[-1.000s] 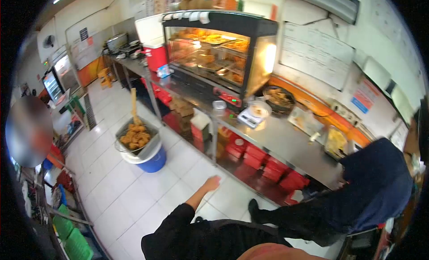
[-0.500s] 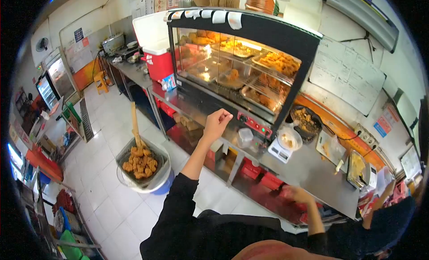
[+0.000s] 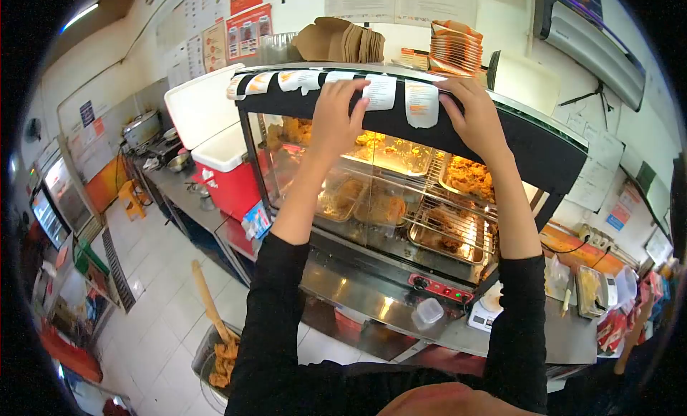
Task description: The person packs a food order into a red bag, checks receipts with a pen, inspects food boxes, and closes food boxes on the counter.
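Both my hands are raised to the black top edge of a heated glass display cabinet (image 3: 515, 130). Along that edge hangs a row of white printed paper slips. My left hand (image 3: 338, 119) is at the left side of one slip (image 3: 380, 93), its thumb and fingers apart. Beside the rightmost slip (image 3: 422, 105) is my right hand (image 3: 475, 119), fingers over the cabinet's top edge and thumb spread near the paper. Whether the fingertips touch either slip I cannot tell. Behind the glass, trays of fried food (image 3: 466, 178) sit on wire racks.
Cardboard trays (image 3: 340, 42) and a stack of orange-and-white packaging (image 3: 456, 50) stand on top. A red cooler (image 3: 225, 180) with its white lid raised is at the left. Below are a clear container (image 3: 428, 313), a scale (image 3: 483, 317) and a floor tub of fried pieces (image 3: 223, 362).
Both hands have risen to the paper slips, the right one from low beside the counter. My view has moved closer to the cabinet and tilted up.
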The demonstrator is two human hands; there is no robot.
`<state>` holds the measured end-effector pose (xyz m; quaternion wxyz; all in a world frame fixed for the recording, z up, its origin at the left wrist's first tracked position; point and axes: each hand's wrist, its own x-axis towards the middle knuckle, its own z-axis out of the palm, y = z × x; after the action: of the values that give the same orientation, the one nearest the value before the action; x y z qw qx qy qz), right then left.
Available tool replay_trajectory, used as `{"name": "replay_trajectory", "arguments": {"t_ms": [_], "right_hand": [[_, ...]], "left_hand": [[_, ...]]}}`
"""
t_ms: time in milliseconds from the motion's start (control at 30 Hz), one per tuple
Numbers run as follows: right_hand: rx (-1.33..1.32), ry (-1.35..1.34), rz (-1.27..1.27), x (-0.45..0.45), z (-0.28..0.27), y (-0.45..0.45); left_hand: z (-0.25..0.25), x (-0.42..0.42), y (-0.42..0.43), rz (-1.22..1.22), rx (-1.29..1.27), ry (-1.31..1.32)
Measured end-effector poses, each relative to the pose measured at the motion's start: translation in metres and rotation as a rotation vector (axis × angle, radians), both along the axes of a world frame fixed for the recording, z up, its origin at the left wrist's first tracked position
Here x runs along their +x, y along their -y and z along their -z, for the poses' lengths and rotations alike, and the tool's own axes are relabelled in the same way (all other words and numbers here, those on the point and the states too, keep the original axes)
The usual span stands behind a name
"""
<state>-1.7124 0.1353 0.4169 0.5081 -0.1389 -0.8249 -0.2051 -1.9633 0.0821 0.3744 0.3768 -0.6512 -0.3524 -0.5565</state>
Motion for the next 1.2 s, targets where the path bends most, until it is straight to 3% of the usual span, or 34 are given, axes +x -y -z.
{"name": "replay_trajectory", "arguments": {"t_ms": [67,200,300,367,567,900,1200], "right_hand": [[0.128,0.006,0.063,-0.02,-0.01,-0.012],[0.095,0.071,0.103,-0.037,-0.02,-0.024],[-0.032,0.114,0.117,-0.043,-0.016,-0.028],[-0.048,0.129,0.121,-0.044,-0.013,-0.025],[-0.052,0.114,0.144,-0.043,-0.007,-0.024],[-0.053,0.121,0.151,-0.041,-0.007,-0.026],[0.03,0.112,0.192,-0.042,-0.003,-0.027]], "left_hand": [[-0.018,-0.014,-0.019,0.036,-0.009,-0.017],[-0.032,-0.031,-0.034,0.21,-0.175,0.318],[-0.031,-0.025,-0.029,0.354,-0.513,0.537],[-0.029,-0.013,-0.029,0.293,-0.522,0.451],[-0.002,-0.008,-0.056,0.528,-0.603,0.459],[0.0,-0.01,-0.055,0.345,-0.509,0.301],[0.001,-0.011,-0.053,0.552,-0.6,0.411]]}}
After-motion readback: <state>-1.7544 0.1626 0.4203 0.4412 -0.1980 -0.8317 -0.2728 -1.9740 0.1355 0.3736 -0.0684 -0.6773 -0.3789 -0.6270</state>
